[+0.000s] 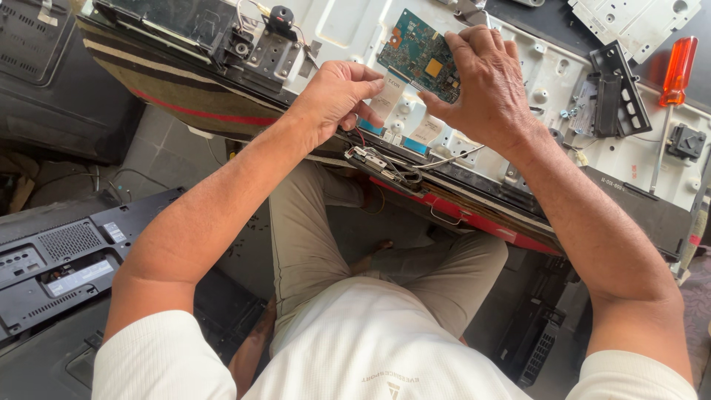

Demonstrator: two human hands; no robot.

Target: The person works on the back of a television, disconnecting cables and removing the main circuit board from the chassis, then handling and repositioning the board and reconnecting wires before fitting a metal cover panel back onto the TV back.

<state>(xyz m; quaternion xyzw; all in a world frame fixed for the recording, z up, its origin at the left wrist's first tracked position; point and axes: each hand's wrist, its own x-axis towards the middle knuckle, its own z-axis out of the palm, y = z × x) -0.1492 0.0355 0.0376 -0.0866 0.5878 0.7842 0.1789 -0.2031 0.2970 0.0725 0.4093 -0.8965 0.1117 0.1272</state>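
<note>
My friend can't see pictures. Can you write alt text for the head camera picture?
A person's right hand holds a small green circuit board over a white metal panel, while the left hand pinches a flat white ribbon cable beside it. An orange-handled screwdriver lies on the panel, far right.

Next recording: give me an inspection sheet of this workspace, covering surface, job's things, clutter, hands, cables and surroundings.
Surface: white metal panel back of an opened flat screen, lying on a striped cloth.
Job's things: green circuit board with white ribbon strips running to the panel's near edge.
Clutter: orange-handled screwdriver, black brackets, loose screws.
Hands: left hand pinches a ribbon strip; right hand grips the board's edge.
Cables: thin red and grey wires bundled at the near edge.
Surroundings: black plastic back cover on the floor at left; tiled floor.
</note>
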